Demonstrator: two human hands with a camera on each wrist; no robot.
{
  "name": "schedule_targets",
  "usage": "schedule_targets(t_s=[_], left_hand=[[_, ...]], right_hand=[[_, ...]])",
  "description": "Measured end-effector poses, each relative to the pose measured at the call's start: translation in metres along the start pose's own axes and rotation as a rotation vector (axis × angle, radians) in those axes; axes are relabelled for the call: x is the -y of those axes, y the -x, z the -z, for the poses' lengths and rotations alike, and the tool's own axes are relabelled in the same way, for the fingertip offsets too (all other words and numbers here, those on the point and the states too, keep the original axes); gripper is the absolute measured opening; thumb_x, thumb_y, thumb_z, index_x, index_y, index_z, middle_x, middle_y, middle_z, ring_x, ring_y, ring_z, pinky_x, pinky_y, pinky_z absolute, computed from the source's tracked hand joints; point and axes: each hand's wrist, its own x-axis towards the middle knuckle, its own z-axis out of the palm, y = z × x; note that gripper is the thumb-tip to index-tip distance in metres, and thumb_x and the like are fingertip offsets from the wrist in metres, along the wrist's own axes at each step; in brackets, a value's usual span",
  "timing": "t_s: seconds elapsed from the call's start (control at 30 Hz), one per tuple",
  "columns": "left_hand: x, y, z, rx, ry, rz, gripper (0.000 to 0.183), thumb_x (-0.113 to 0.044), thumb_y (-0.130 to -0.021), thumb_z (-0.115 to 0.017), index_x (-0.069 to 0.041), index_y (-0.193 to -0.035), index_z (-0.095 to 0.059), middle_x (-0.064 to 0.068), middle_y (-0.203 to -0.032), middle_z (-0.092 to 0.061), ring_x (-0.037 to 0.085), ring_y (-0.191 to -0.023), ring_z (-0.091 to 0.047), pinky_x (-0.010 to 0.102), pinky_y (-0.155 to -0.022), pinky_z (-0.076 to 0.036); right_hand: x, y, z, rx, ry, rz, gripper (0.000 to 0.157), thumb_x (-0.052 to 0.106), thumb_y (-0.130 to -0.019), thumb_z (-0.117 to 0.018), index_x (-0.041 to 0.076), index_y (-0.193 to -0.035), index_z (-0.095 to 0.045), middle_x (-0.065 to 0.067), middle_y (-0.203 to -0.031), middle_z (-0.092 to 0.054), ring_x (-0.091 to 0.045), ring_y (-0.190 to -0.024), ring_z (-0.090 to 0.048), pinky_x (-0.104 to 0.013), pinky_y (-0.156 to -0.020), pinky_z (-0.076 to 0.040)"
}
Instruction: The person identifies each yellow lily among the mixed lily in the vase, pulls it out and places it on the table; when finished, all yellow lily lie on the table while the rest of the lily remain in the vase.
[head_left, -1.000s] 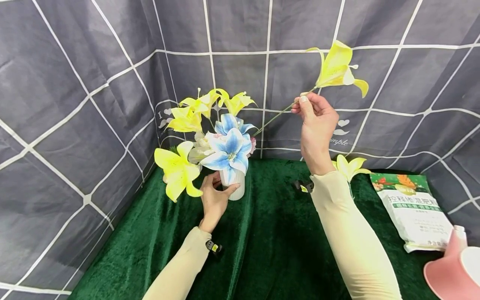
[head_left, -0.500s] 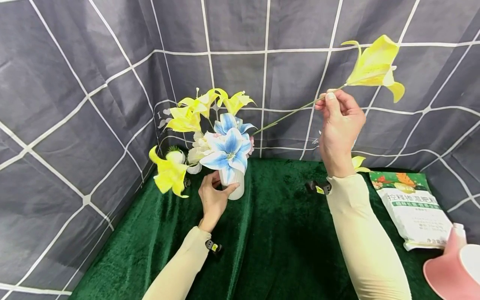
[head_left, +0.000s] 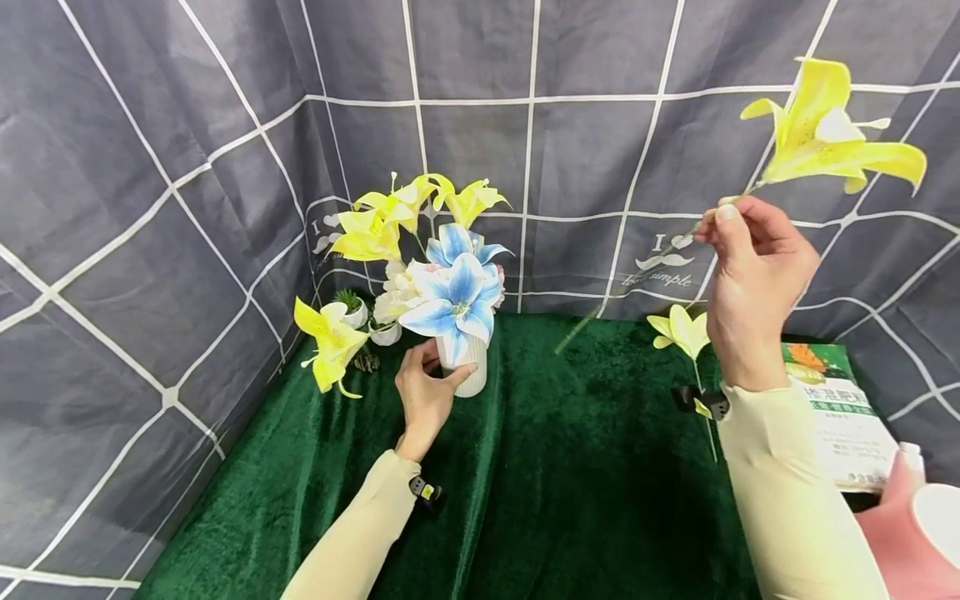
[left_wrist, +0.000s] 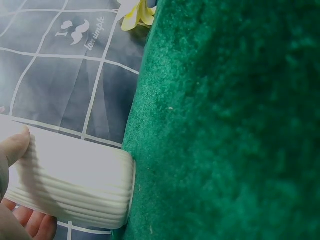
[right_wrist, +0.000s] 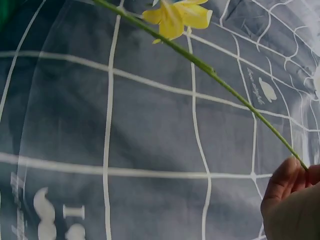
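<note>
In the head view my left hand (head_left: 425, 396) holds a white ribbed vase (head_left: 472, 379) low on its left side; the left wrist view shows thumb and fingers around the vase (left_wrist: 75, 175). Blue-and-white lilies (head_left: 461, 308), pale blooms (head_left: 397, 292) and several yellow lilies (head_left: 371, 237) fill it, one yellow lily (head_left: 332, 346) leaning out at left. My right hand (head_left: 761, 292), raised at right, pinches a yellow lily (head_left: 817, 150) just below its bloom. Its long green stem (right_wrist: 215, 76) slants down-left, the lower end apart from the vase.
On the green velvet cloth (head_left: 585, 467) lies another yellow lily (head_left: 681, 329). A printed white-and-green bag (head_left: 843, 429) and a pink watering can (head_left: 892, 533) stand at right. Small potted plants (head_left: 352, 310) sit behind at left. A grey checked curtain (head_left: 570, 158) surrounds the back.
My right hand has moved right with the yellow lily, and its stem has come out of the vase. The leaning yellow lily has swung left. My left hand stays on the vase.
</note>
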Motion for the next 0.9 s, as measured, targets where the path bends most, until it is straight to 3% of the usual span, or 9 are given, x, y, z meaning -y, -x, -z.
schedule_targets(t_s=[0.23, 0.4, 0.53, 0.7, 0.9], left_hand=[[0.001, -0.002, 0.002, -0.004, -0.011, 0.012, 0.059, -0.035, -0.069, -0.094, -0.013, -0.117, -0.067, 0.008, -0.109, -0.065, 0.027, -0.1, -0.068, 0.048, -0.093, -0.058], [0.002, -0.002, 0.002, 0.004, -0.015, 0.015, 0.06, -0.035, -0.069, -0.094, -0.013, -0.118, -0.067, 0.008, -0.11, -0.065, 0.026, -0.101, -0.068, 0.047, -0.093, -0.058], [0.001, -0.002, 0.001, -0.002, -0.005, 0.007, 0.06, -0.034, -0.068, -0.094, -0.012, -0.117, -0.067, 0.008, -0.11, -0.066, 0.027, -0.101, -0.068, 0.048, -0.093, -0.058], [0.0, -0.001, 0.0, -0.003, -0.003, 0.009, 0.059, -0.033, -0.068, -0.095, -0.012, -0.116, -0.068, 0.009, -0.109, -0.066, 0.029, -0.1, -0.068, 0.049, -0.093, -0.058], [-0.001, 0.0, -0.001, -0.004, -0.01, 0.014, 0.059, -0.033, -0.068, -0.095, -0.013, -0.116, -0.068, 0.008, -0.109, -0.066, 0.028, -0.1, -0.069, 0.047, -0.092, -0.059]], right_hand=[[0.01, 0.002, 0.032, 0.096, 0.274, -0.125, 0.005, -0.01, -0.084, -0.073, -0.014, -0.085, -0.07, -0.007, -0.064, -0.069, -0.017, -0.056, -0.062, -0.021, -0.059, -0.052], [0.002, 0.004, 0.062, 0.182, 0.69, -0.265, 0.005, 0.001, -0.088, -0.073, 0.003, -0.085, -0.077, 0.011, -0.061, -0.069, -0.003, -0.054, -0.063, -0.012, -0.055, -0.05], [-0.011, 0.009, 0.087, 0.304, 0.991, -0.342, 0.012, 0.016, -0.091, -0.074, 0.005, -0.092, -0.078, 0.025, -0.06, -0.065, 0.005, -0.056, -0.061, -0.011, -0.056, -0.048], [-0.031, 0.02, 0.114, 0.428, 1.177, -0.401, 0.021, 0.022, -0.091, -0.073, 0.002, -0.092, -0.078, 0.032, -0.057, -0.059, 0.008, -0.056, -0.056, -0.012, -0.054, -0.043], [-0.056, 0.035, 0.138, 0.522, 1.327, -0.452, 0.017, 0.021, -0.09, -0.073, 0.006, -0.091, -0.08, 0.027, -0.053, -0.058, 0.007, -0.053, -0.054, -0.015, -0.053, -0.042]])
